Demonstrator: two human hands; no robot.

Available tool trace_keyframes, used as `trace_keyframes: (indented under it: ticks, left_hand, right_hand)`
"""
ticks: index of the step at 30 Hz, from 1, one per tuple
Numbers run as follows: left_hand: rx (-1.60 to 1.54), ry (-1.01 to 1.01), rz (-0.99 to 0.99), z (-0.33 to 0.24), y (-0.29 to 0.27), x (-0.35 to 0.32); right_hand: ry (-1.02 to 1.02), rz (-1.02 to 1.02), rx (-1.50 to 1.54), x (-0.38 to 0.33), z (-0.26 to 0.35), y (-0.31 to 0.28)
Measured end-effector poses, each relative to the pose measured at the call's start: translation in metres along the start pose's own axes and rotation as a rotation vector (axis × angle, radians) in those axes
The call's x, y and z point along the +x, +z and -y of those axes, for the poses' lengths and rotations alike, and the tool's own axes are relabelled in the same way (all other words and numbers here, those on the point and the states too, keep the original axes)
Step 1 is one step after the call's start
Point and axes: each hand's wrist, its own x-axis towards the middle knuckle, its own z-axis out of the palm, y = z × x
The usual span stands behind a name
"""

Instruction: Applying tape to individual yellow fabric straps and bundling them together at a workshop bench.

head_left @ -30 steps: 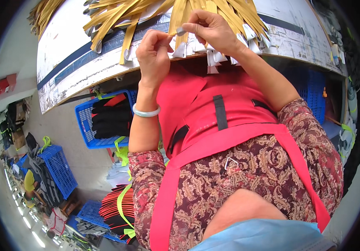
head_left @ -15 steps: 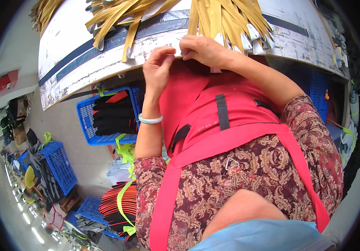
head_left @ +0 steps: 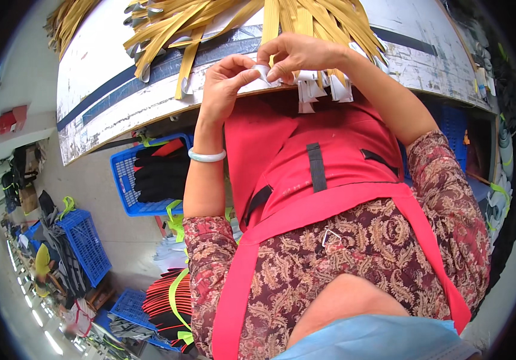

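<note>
At the table's near edge, my left hand (head_left: 226,84) and my right hand (head_left: 300,57) meet with thumbs and fingers pinched. Between their fingertips is a small white tab (head_left: 262,72). It seems to be the end of a yellow strip (head_left: 271,27) running back over the table; the right fingers hide part of the join. A bundle of yellow strips (head_left: 324,24) with pale silvery end tabs lies beyond my right hand, some tabs hanging over the edge. More yellow strips (head_left: 183,27) fan out beyond my left hand.
The worn white table (head_left: 105,129) has dark tape bands along it. A blue basket (head_left: 127,201) of black pieces stands below, left. Farther left are another blue basket (head_left: 87,246) and a striped red-and-black stack (head_left: 165,306) tied with a yellow-green band. Another yellow bundle (head_left: 69,24) lies far left.
My hands have come together on the white tab; the right hand has moved up and slightly right. Several white tabs now show hanging over the table edge by my right forearm.
</note>
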Motion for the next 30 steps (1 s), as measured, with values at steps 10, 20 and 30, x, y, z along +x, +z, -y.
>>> trace_keyframes:
  ticks: [10, 20, 30]
  left_hand:
    - [0.009, 0.148, -0.176, 0.001, 0.017, -0.004]
    - [0.048, 0.29, -0.349, -0.009, 0.057, -0.011]
    - [0.555, 0.267, -0.27, 0.01, 0.025, -0.012]
  right_hand:
    - [-0.165, -0.242, 0.164, -0.002, 0.009, 0.02]
    - [-0.307, -0.64, 0.107, 0.009, -0.035, 0.033]
    - [-0.149, -0.524, 0.277, -0.003, -0.023, 0.047]
